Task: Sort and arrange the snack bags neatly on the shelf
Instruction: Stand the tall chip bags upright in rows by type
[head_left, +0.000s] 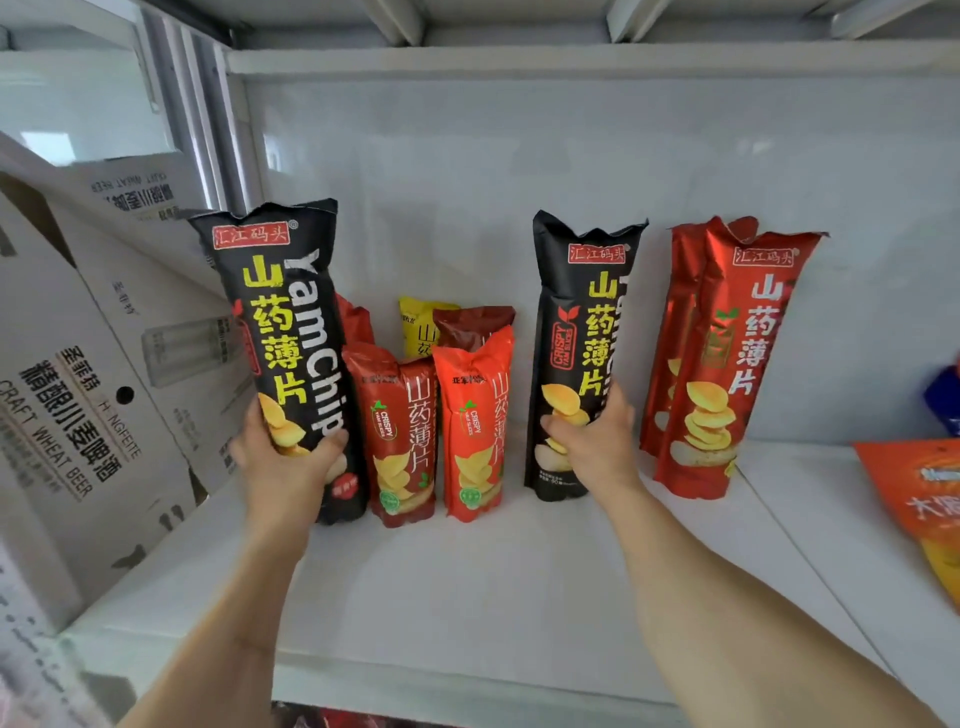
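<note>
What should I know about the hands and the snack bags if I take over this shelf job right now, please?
Left hand: grips the tilted black bag on the left near its bottom.
Right hand: grips the second black bag, which stands upright on the shelf.
Between them: two short red bags in front, a yellow bag and more red ones behind.
Right: two tall red bags stand together.
Done: tall reds grouped.
Left: probably pair the black bags, tidy the short ones, place the orange bag lying at the right edge.

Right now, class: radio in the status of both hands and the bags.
Left hand grips tall black yam-chip bag. Right hand grips second black bag. Short red bags between.
</note>
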